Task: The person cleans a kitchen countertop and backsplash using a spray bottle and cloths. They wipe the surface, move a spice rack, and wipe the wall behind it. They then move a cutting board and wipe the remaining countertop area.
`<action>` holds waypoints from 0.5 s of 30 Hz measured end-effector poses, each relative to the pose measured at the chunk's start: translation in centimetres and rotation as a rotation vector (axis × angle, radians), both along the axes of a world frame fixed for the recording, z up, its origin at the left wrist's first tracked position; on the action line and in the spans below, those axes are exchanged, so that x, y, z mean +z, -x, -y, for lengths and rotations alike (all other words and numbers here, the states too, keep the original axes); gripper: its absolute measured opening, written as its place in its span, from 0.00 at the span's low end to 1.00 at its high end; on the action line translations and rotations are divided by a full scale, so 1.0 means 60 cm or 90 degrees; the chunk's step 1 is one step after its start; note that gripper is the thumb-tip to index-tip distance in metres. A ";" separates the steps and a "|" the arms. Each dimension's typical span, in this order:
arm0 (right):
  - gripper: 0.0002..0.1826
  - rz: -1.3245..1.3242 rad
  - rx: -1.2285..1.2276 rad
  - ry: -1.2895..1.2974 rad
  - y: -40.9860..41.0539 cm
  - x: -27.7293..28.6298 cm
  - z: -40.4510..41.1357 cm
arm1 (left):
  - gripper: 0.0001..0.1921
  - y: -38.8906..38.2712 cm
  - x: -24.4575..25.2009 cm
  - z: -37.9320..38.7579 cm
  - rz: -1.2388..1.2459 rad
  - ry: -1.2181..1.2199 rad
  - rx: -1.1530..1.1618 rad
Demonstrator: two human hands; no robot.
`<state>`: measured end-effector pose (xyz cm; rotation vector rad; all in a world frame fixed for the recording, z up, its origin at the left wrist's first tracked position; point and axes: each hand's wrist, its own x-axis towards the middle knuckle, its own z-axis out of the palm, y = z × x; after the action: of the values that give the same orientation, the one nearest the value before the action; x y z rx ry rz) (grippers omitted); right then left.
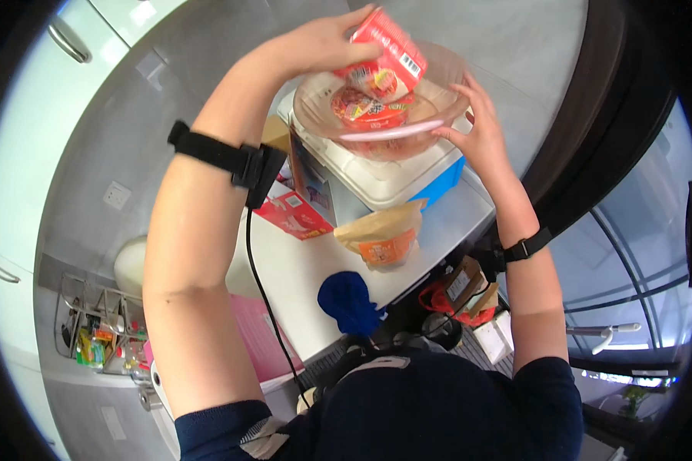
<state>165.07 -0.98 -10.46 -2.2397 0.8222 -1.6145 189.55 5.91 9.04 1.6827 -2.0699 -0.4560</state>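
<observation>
My left hand (328, 46) grips a red printed food package (401, 52) with a barcode, tilted over a clear pinkish plastic basin (317, 118). The package is slightly blurred. Below it, a red instant-noodle tub (372, 115) lies inside the basin, partly covered by the package. My right hand (478, 124) holds the basin's right rim, thumb at the near side and fingers around the outer wall. Under the basin is the white lid (375, 187) of a blue storage box (441, 184); whether basin and lid touch, I cannot tell.
A brown pouch (380, 236) with an orange label stands on the white tabletop (288, 276), near a dark blue cloth item (349, 302). Left of the storage box is an open red carton (297, 210). A black cable (259, 282) hangs from my left arm strap. A dark frame (600, 115) borders the right.
</observation>
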 end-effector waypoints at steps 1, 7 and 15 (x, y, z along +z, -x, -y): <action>0.44 -0.001 0.003 0.005 -0.002 -0.002 -0.004 | 0.39 0.005 -0.003 0.012 -0.004 -0.027 -0.027; 0.46 0.027 0.020 -0.018 -0.005 -0.005 -0.029 | 0.35 0.080 -0.048 0.044 0.361 0.218 -0.193; 0.38 0.116 0.066 -0.102 0.032 -0.037 -0.053 | 0.44 0.049 -0.027 -0.015 0.330 0.106 -0.045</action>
<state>163.17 2.20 -12.67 -1.9592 0.7457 -1.6150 186.60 6.79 7.40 1.7640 -2.4470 0.1538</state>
